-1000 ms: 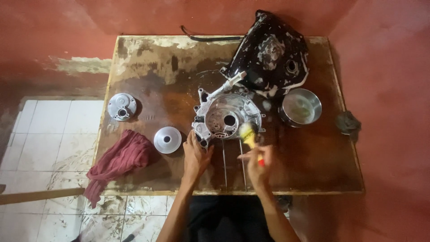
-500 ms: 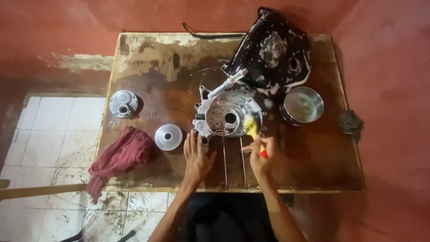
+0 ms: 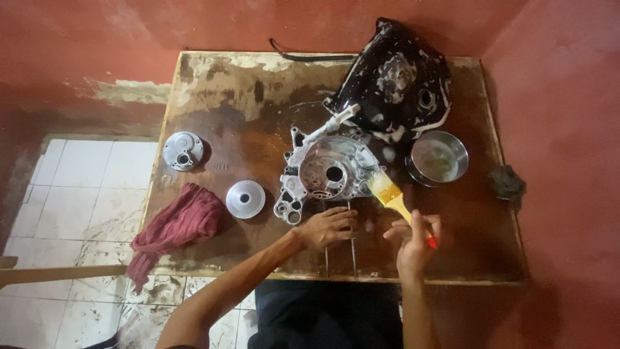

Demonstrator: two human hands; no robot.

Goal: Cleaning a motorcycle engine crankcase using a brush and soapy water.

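Midway, apparently: right hand (image 3: 413,242) pinched yellow brush (image 3: 387,194), bristles at right edge of engine casing (image 3: 329,174), mid-table. Left hand (image 3: 329,227), fingers loosely spread, steadied casing's near rim. Casing foamy, unrinsed; two small covers (image 3: 183,150) apart, left.

Table (image 3: 213,97): worn, wet wood.
Centre: engine case (image 3: 326,173).
One o'clock: black cover (image 3: 400,77).
Three o'clock: steel bowl (image 3: 439,158).
Eight o'clock: red rag (image 3: 174,226).

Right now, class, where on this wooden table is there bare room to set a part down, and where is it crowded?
Bare wood lies at the far left of the table, beyond the round cover and the disc; also the near right corner, below the steel bowl. Crowded: the middle, around the engine casing, black tank, left hand and right hand holding the brush.
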